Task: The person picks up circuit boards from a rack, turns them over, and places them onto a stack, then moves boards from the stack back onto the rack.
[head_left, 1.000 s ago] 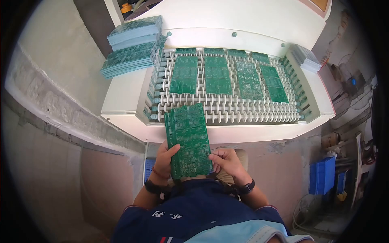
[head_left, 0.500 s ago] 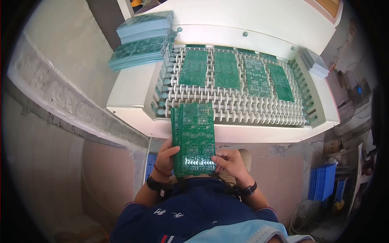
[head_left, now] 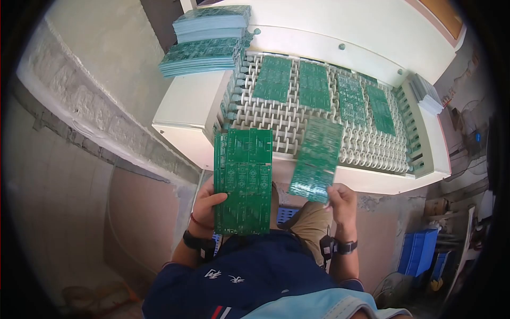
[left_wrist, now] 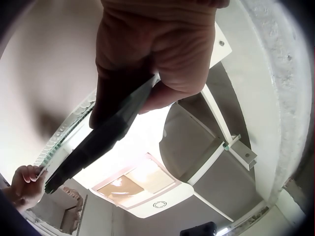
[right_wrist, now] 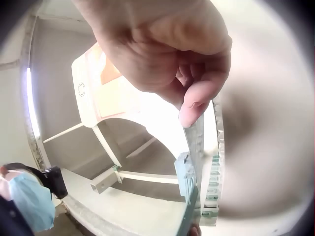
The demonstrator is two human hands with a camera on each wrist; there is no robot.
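My left hand (head_left: 206, 204) grips a stack of green circuit boards (head_left: 244, 181) by its left edge, thumb on top, in front of my body. In the left wrist view this stack (left_wrist: 93, 147) shows edge-on below the palm. My right hand (head_left: 343, 204) pinches a single circuit board (head_left: 317, 159) near its lower right corner. That board is motion-blurred and overlaps the front edge of the roller conveyor (head_left: 374, 155). The right wrist view shows the thumb and curled fingers on the board's edge (right_wrist: 197, 142). Several circuit boards (head_left: 314, 85) lie in a row on the rollers farther back.
Tall stacks of circuit boards (head_left: 202, 56) stand on the machine's left ledge. A smaller stack (head_left: 425, 93) sits on the right ledge. The white hood (head_left: 329, 26) rises behind the rollers. A blue bin (head_left: 417, 252) stands on the floor at the right.
My right hand has drawn one board off the stack and swung it right and forward. The row on the rollers has moved toward the hood. The head view has shifted left.
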